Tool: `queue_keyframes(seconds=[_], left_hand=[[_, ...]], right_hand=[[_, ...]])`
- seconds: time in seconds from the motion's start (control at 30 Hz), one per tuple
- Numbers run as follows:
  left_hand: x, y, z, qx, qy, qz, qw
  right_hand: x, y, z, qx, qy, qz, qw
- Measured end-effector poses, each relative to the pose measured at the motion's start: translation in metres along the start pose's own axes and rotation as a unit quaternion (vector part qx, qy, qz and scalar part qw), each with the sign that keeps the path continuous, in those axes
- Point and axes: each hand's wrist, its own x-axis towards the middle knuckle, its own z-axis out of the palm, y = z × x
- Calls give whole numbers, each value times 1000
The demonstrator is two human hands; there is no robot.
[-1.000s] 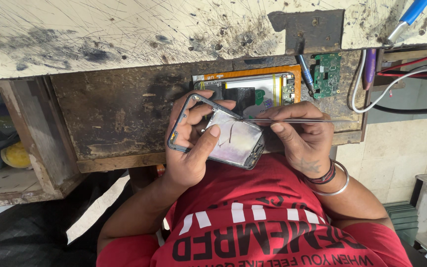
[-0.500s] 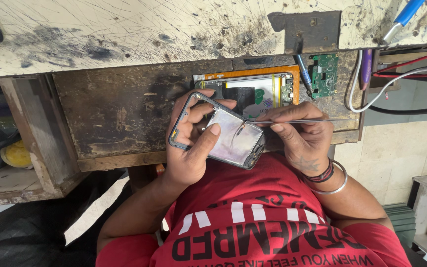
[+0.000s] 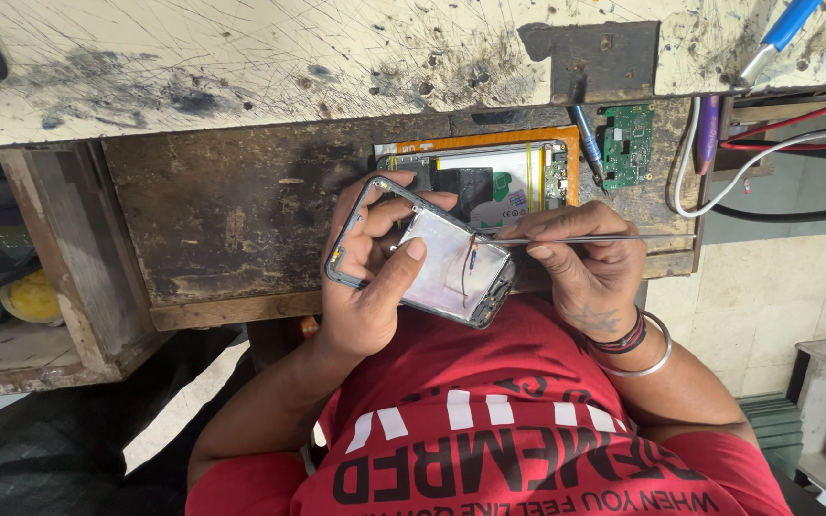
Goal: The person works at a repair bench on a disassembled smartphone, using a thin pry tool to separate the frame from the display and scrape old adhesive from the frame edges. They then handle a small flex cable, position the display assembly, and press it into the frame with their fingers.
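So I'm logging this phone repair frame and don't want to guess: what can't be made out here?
All in the head view:
- Tweezers: the tip touches the phone frame, but what it grips is too small to tell.
- Left hand: palm and fingers hide the frame's near side.
- Open phone on the bench: its near edge is hidden by the hands.
- Blue-handled tool: cut off by the top edge.
- Right hand: fingertips hide the tweezers' pinch point.

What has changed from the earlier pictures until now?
Almost nothing moved. The left hand still holds the phone frame, thumb on its back, and the right hand still keeps the thin tweezers at its edge. The open phone stays on the bench.
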Motion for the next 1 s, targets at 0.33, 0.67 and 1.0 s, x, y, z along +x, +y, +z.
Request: queue_keyframes(seconds=[0.33, 0.67, 1.0], left_hand=[[-1, -3, -2, 1, 0, -3, 1000], [2, -8, -2, 1, -8, 12, 1000], [6, -20, -2, -36, -13, 29, 999]], right_hand=[[-5, 7, 1, -14, 17, -27, 999], [-5, -4, -7, -94, -13, -62, 994], [-4, -20, -9, -103, -15, -101, 989]])
